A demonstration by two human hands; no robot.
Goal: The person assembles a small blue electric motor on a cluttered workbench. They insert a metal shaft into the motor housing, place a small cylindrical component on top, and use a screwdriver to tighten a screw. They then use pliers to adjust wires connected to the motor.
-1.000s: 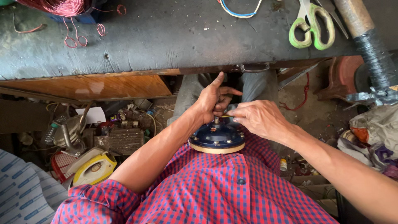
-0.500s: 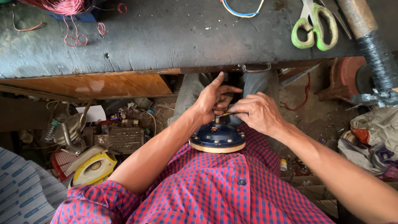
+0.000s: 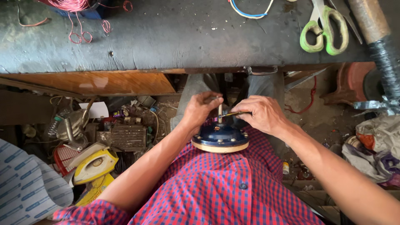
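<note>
Working on a blue motor housing in the lap, below the bench edge | left hand pinches the upright shaft | right hand grips a thin tool at the shaft | step judged: freeing shaft fitting; next needs steady housing, tool tip seated.

A small repair workshop is shown: a worn dark workbench at 12 o'clock carries red copper winding wire and green-handled scissors, while a yellow clothes iron and scrap parts are heaped at 8 o'clock.
</note>
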